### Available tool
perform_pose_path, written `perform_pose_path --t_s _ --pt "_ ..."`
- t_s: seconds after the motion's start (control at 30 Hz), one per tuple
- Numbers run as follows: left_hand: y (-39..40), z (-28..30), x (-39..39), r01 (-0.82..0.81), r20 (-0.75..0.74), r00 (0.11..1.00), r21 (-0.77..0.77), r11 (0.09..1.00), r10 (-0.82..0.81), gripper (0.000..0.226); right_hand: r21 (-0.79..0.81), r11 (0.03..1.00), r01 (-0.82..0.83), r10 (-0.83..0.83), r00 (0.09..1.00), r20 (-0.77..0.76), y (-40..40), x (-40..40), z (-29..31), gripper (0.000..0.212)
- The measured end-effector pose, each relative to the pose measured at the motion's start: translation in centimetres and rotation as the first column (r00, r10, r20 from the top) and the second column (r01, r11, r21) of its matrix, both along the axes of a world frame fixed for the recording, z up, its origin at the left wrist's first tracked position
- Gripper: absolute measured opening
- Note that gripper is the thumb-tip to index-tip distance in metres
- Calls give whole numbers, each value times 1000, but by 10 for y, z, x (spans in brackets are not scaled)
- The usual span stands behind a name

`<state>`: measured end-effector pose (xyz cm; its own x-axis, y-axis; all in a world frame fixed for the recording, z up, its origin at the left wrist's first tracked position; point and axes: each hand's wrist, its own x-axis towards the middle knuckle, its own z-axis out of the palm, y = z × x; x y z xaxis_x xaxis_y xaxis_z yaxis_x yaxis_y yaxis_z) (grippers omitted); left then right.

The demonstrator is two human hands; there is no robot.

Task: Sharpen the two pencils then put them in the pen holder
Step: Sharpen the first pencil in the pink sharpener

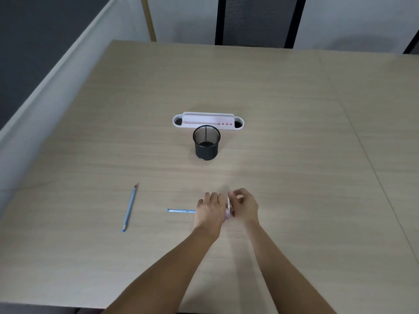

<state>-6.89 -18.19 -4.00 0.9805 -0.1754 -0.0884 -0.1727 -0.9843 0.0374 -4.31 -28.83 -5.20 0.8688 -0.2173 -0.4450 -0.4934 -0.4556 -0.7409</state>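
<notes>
My left hand grips a blue pencil whose free end sticks out to the left; its other end is hidden between my hands. My right hand is closed on a small pink sharpener pressed against my left hand. A second blue pencil with a red tip lies loose on the table to the left, pointing away from me. The black mesh pen holder stands upright beyond my hands, with nothing visible inside.
A white and pink desk organiser sits just behind the pen holder. The wooden table has a white partition along its left edge and a dark chair back past its far edge.
</notes>
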Motion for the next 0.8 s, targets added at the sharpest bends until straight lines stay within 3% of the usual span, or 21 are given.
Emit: perform_pose_path --t_s 0.07,0.23,0.47,0.57,0.7,0.8 --pt "0 -1 0 -33 -1 999 3 999 33 37 -41 999 13 -15 998 -55 2 -4 -13 20" --pt "-2 5 0 -55 -29 998 22 998 56 37 -120 993 -19 21 1000 17 11 -70 -19 43" --pt "-1 -5 -1 -6 -40 999 -8 1000 5 42 223 970 -96 69 990 126 -9 -55 23 41" --pt "0 -1 1 -14 -3 1000 7 1000 14 42 118 993 -22 5 990 142 -5 -19 9 39" --pt "0 -4 0 -39 -1 999 8 999 39 44 41 999 29 -30 999 32 -1 -7 -22 15" --pt "-1 1 -1 -48 12 999 4 999 48 36 -69 998 -3 6 999 46 4 -37 -34 25"
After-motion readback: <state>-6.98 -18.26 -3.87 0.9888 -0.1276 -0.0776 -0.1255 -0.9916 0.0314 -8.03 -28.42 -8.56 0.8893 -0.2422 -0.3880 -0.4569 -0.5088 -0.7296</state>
